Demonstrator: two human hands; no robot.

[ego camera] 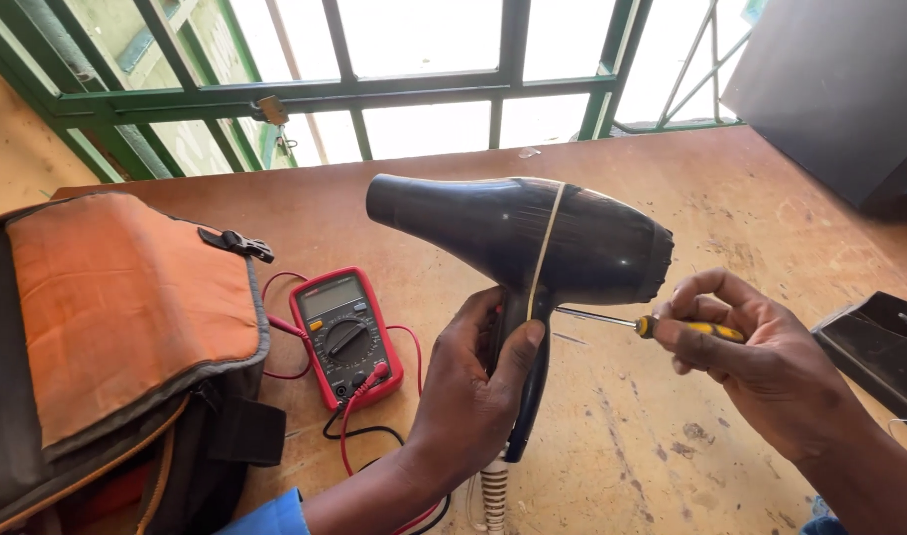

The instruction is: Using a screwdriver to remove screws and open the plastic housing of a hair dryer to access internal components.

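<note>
Left grip (478, 381) wraps the handle of a black hair dryer (533, 243), lifting it above the wooden surface (672, 436) with its nozzle pointing left, steadying it for the tool. Right grip (761, 347) pinches a yellow-handled screwdriver (652, 325), its tip at the handle joint. Glossy shell, with a pale band around its body. A red multimeter (344, 335) lies nearby.

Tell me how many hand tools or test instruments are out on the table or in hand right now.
2. A yellow-handled screwdriver is in the right hand, its tip at the black hair dryer held by the left hand. A red multimeter lies on the table. The bag may hide more.
</note>
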